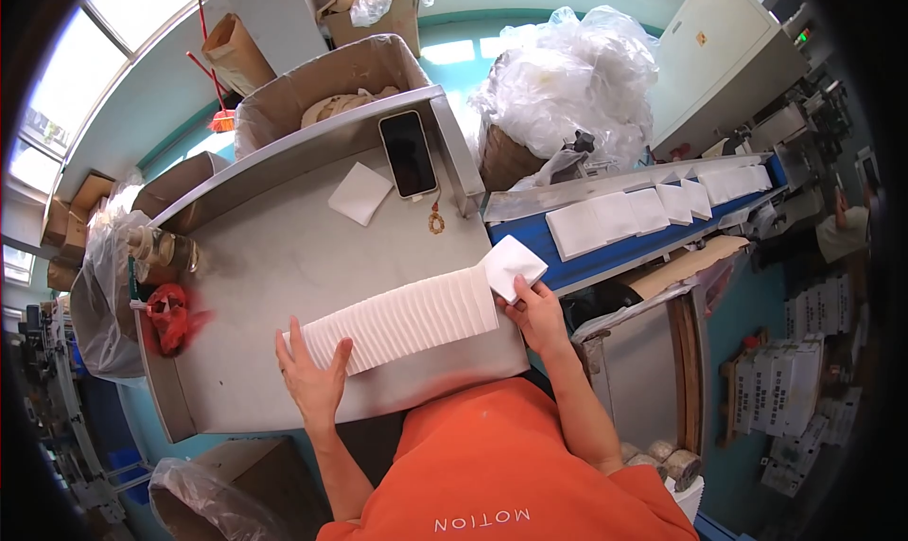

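Note:
A long row of folded white paper napkins (pixel 407 321) lies across the grey metal table (pixel 284 229) in front of me. At the row's left end is my left hand (pixel 317 375), its thumb and fingers spread around the end napkins. My right hand (pixel 539 316) pinches a small stack of white napkins (pixel 514 262) by its near edge, just beyond the row's right end. To the right, more napkins (pixel 605 222) lie in overlapping groups along a blue conveyor belt (pixel 558 274). A single white napkin (pixel 360 193) rests flat farther back on the table.
A phone (pixel 409 153) with a beaded charm (pixel 436 221) lies near the table's raised back wall. Red plastic (pixel 168 319) hangs at the left edge. Behind stand a lined cardboard box (pixel 331 82) and a heap of clear plastic bags (pixel 577 78). Another person (pixel 842 229) is at far right.

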Available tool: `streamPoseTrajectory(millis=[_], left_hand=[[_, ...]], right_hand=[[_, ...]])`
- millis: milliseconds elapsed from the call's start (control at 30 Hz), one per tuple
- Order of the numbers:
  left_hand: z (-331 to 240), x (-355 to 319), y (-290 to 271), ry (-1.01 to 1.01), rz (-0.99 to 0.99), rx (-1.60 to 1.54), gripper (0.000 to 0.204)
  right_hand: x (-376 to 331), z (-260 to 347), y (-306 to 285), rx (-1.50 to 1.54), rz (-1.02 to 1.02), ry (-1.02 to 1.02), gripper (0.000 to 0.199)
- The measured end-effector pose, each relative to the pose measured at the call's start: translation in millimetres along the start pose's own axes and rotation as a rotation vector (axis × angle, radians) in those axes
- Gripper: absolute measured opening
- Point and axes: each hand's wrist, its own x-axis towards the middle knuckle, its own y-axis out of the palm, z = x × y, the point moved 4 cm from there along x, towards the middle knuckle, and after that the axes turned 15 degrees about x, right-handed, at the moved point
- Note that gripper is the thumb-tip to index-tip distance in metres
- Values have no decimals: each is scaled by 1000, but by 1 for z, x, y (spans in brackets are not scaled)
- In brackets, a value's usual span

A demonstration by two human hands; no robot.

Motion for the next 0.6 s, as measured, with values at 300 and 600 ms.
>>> streamPoseTrajectory(millis=[300,600], left_hand=[[-7,-2,-1,-15,27,-51,89],[-12,-3,0,39,27,-67,87]], right_hand=[[-13,-24,27,-306,229,61,43],[-2,5,-6,-32,33,45,39]])
